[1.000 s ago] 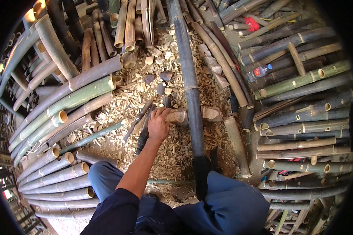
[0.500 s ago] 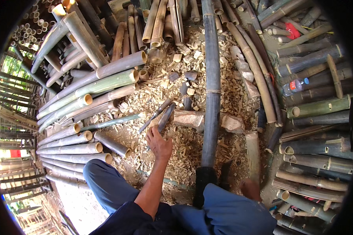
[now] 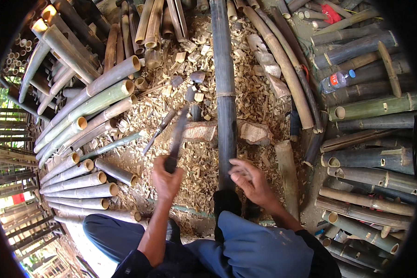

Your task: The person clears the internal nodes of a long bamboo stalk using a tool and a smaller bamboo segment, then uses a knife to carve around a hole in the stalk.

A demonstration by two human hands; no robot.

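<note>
Since the frame half a second back, the left hand [image 3: 166, 178] has lifted the long knife [image 3: 177, 139] off the shavings and now holds it by the handle, blade pointing up the frame toward the wooden block [image 3: 204, 131]. The right hand [image 3: 252, 183], out of sight before, has come in at lower centre beside the dark bamboo pole [image 3: 224, 92].

The left hand is clenched firmly round the knife handle. The right hand is loosely open, fingers [image 3: 238, 167] half curled, their tips touching or just short of the pole's right side; I cannot tell if it grips yet.

The pole runs from the top of the frame straight down the middle to the person's knees, lying across the block, with chips and shavings [image 3: 194, 162] all about. A second, thinner tool [image 3: 158, 131] lies on the shavings just left of the blade.

To my eye, working the pole well calls for the right hand to close fully round it first, so it cannot roll on the block, with the fingers kept below where the blade lands. The pole should sit square on the block.

Stacks of green bamboo [image 3: 92, 99] fill the left, darker poles the right, with a plastic bottle [image 3: 337, 81] at upper right.
</note>
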